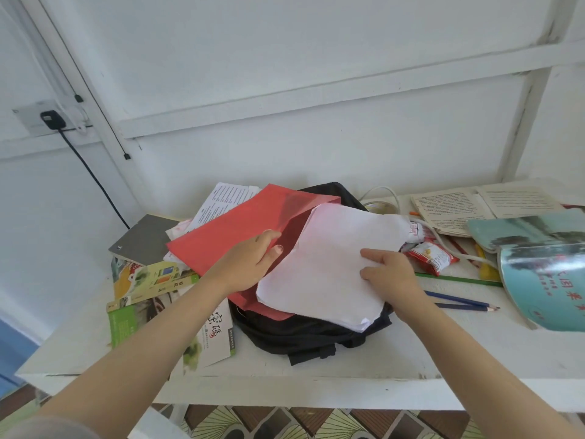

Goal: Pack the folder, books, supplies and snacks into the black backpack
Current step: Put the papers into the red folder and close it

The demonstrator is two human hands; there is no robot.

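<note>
A red folder lies open across the black backpack in the middle of the white table. My left hand pinches the folder's front flap at its open edge. A stack of white paper lies partly inside the folder, and my right hand grips its right edge, thumb on top. Printed sheets stick out behind the folder. Books are piled at the left. Red snack packets lie right of the backpack.
An open book and curled teal booklets fill the table's right end. Two blue pencils, a green ruler and a white cable lie near them. A grey notebook sits at the back left. The wall stands close behind.
</note>
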